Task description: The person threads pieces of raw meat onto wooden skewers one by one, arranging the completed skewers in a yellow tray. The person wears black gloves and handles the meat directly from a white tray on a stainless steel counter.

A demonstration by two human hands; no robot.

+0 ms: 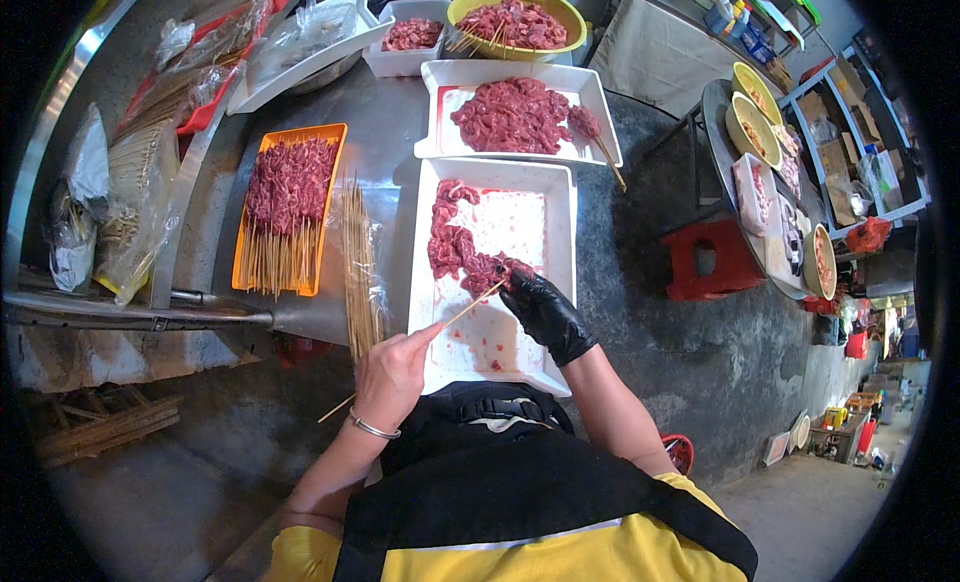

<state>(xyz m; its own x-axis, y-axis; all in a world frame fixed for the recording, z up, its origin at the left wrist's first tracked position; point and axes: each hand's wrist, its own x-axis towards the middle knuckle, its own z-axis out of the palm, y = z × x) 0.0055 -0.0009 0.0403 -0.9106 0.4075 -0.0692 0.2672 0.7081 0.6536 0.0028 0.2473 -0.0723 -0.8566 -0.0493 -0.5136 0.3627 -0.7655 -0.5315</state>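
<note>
Bare but for a bangle at the wrist, my left hand (391, 370) grips a thin wooden skewer (474, 303). The skewer's upper end meets raw red meat at the fingertips of my right hand (541, 309), which wears a black glove and pinches that meat. Both are over a white plastic tray (568, 229), where strips of raw meat (450, 248) lie along the left side. Left of this tray, a bundle of bare skewers (360, 274) rests on clear plastic. An orange tray (335, 169) holds rows of skewered meat (289, 184).
A second white tray (606, 124) with a meat heap (510, 117) adjoins the first. Behind it stand a yellow bowl (577, 28) and a white tub (375, 59), both with meat. A metal rail (225, 316) runs at left; a round table (716, 151) and red stool (675, 259) stand right.
</note>
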